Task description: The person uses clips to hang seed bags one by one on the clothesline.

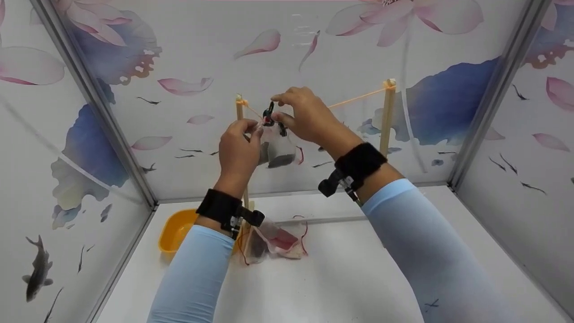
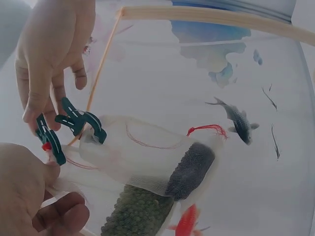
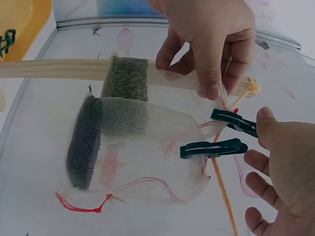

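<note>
Up at the orange cord [image 1: 358,98], a green-filled mesh bag [image 3: 125,81], pinched near its mouth by the left hand [image 1: 237,146]; at that mouth a dark green clip [image 3: 234,123], gripped between thumb and finger of the right hand [image 1: 309,112]. Just beside, a dark-filled mesh bag [image 3: 84,147] under a second clip [image 3: 211,148]. Both pointing mouth up, filled end down, long axis close to vertical. Cord strung between a left wooden post [image 1: 240,110] and a right wooden post [image 1: 387,121]. Below, on a white tabletop [image 1: 341,269], a crumpled mesh bag [image 1: 287,242] with red drawstrings, near a yellow bin [image 1: 163,233]. Around, white wall panels [image 1: 215,36] printed with pink petals, blue leaves and fish, framed by metal strips [image 1: 103,116]. On the right pale-blue sleeve [image 1: 430,251], a small dark mark [image 1: 431,306], illegible.
</note>
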{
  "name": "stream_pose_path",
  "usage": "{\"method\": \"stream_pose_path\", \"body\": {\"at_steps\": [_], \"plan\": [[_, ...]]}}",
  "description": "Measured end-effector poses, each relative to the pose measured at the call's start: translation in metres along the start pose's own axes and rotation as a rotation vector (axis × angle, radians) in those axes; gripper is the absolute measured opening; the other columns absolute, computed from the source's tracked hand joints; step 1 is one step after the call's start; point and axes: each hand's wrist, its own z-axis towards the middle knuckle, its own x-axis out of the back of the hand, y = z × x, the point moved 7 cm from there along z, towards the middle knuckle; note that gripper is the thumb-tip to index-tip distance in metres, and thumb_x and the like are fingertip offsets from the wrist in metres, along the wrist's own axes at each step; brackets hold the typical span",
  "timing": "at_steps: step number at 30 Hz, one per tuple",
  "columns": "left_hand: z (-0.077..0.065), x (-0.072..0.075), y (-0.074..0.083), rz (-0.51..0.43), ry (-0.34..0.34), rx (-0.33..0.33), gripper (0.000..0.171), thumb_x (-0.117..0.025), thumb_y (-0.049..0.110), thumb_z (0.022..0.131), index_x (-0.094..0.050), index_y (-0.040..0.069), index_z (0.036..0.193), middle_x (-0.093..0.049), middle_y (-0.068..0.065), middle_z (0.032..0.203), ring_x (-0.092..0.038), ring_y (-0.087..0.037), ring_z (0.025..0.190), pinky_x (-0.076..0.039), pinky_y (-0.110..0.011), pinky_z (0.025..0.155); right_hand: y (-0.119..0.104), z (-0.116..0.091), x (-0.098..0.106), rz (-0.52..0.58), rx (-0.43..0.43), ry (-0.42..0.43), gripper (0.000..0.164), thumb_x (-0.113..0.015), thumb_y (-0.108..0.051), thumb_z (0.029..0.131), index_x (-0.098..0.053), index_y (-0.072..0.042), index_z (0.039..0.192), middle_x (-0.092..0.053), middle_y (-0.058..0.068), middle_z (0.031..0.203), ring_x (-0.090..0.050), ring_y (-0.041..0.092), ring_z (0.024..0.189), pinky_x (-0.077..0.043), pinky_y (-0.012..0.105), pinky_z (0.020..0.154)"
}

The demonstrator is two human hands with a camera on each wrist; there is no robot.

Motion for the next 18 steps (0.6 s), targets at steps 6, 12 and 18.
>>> {"method": "stream_pose_path", "body": {"at_steps": [6, 12, 18], "plan": [[-0.025, 0.003, -0.018, -0.034, -0.009, 0.039, 0.022, -0.076, 0.017, 0.111, -0.081, 0.008, 0.13, -0.077, -0.01, 0.122, -0.074, -0.026, 0.098, -0.063, -0.04, 0.085, 0.007, -0.047, 0.018, 0.057, 0.078, 0.174, 0.042, -0.075, -0.032, 0.112, -0.073, -0.014, 0.151, -0.074, 0.01, 0.143, -0.067, 0.031, 0.135, -0.058, 0.045, 0.117], [-0.062, 0.001, -0.051, -0.046, -0.02, 0.117, 0.021, -0.075, 0.022, 0.111, -0.081, 0.008, 0.126, -0.078, -0.009, 0.12, -0.074, -0.027, 0.099, -0.063, -0.041, 0.082, 0.052, -0.108, 0.024, 0.109, 0.085, 0.336, 0.029, -0.072, -0.025, 0.114, -0.079, -0.008, 0.136, -0.08, 0.012, 0.124, -0.074, 0.032, 0.112, -0.061, 0.043, 0.092], [-0.097, -0.003, -0.104, 0.03, -0.049, 0.252, 0.023, -0.073, 0.027, 0.112, -0.081, 0.008, 0.123, -0.078, -0.01, 0.12, -0.073, -0.028, 0.102, -0.06, -0.043, 0.083, 0.13, -0.183, 0.002, 0.105, -0.104, 0.443, 0.025, -0.075, -0.02, 0.112, -0.082, -0.003, 0.127, -0.081, 0.015, 0.109, -0.077, 0.031, 0.099, -0.056, 0.034, 0.078]]}}
